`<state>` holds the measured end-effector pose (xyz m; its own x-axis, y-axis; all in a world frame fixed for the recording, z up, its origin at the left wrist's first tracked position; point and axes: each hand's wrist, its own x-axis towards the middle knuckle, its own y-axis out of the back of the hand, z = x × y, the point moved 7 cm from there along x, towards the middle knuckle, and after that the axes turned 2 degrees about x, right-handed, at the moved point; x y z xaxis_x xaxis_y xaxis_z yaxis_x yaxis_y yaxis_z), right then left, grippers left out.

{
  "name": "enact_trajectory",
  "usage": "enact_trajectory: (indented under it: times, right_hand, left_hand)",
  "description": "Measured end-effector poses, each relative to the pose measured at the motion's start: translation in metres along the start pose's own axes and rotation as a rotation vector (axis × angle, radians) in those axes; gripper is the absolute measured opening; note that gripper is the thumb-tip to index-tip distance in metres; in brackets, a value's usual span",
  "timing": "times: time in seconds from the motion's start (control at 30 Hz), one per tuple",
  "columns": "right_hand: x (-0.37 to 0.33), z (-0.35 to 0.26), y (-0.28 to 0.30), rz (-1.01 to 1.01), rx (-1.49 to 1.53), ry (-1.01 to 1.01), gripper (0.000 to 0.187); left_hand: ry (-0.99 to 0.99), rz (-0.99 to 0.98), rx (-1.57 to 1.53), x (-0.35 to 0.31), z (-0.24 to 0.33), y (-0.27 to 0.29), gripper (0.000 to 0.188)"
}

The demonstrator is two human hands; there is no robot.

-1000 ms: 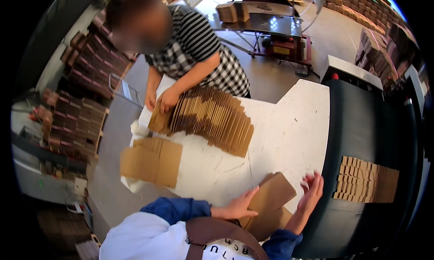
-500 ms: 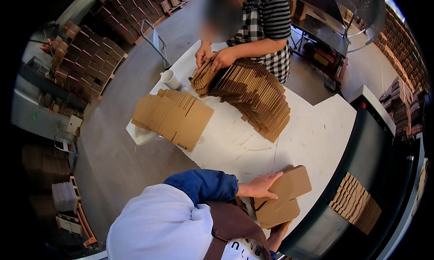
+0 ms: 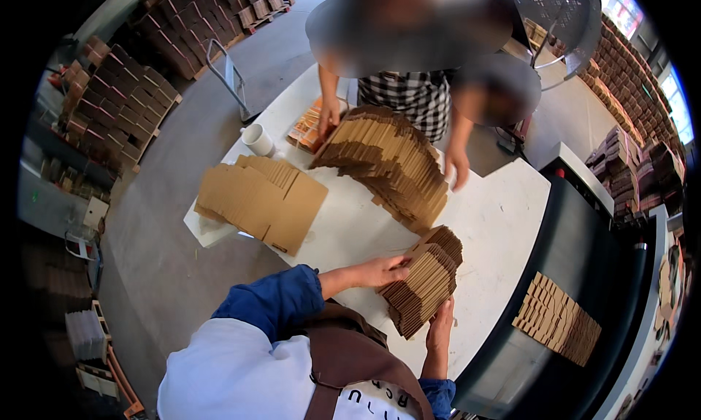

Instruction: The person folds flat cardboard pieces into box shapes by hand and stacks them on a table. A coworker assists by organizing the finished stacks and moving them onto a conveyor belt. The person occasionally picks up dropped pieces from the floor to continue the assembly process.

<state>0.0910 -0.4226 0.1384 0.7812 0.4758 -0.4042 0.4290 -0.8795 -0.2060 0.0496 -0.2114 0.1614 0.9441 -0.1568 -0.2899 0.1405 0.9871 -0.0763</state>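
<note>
A bundle of folded brown cardboard blanks is held between my two hands over the near part of the white table, its layered edges facing up. My left hand grips the bundle's left side. Against its lower right side, my right hand is closed, its fingers partly hidden. Just beyond lies a larger fanned row of cardboard blanks. A co-worker's one hand touches that row's left end; the other hand is beside its right end.
On the white table, flat cardboard blanks lie at the left, near a white mug and an orange packet. A dark conveyor belt at the right carries another cardboard bundle. Stacked pallets stand at far left.
The bundle in my hands has turned from broad faces up to layered edges up, and moved away from me toward the fanned row. The co-worker's hands have spread apart, uncovering the orange packet.
</note>
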Motion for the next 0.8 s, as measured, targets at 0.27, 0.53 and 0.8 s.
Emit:
enact_trajectory:
  times: [0.27, 0.53, 0.8]
  right_hand:
    - [-0.039, 0.014, -0.052, 0.0, -0.149, -0.003, 0.061]
    - [-0.017, 0.037, -0.215, -0.034, -0.307, -0.095, 0.063]
    - [0.053, 0.078, -0.41, -0.218, -0.456, -0.047, 0.063]
  left_hand:
    - [0.026, -0.045, 0.101, -0.066, -0.004, 0.007, 0.103]
    - [0.028, 0.162, 0.031, -0.17, -0.04, 0.141, 0.084]
    - [0.11, 0.667, 0.414, -0.293, -0.048, 0.313, 0.061]
